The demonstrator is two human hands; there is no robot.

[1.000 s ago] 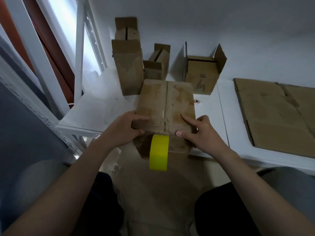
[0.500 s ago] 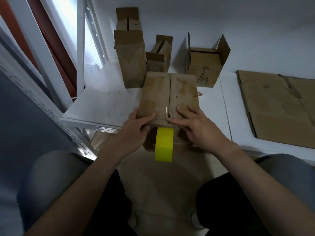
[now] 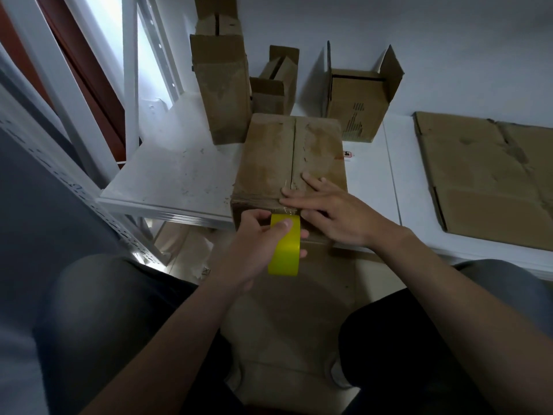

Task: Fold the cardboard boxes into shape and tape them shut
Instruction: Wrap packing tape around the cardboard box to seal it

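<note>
box [image 3: 269, 163]: matt brown cardboard | tape roll [image 3: 284, 247]: glossy yellow plastic

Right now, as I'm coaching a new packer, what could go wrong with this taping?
The box overhangs the table edge; pulling the tape roll, gripped by the left hand, could drag it off. Only the right hand presses flat on the near end; farther back the untaped seam could gape, or the tape could run crooked.
</note>
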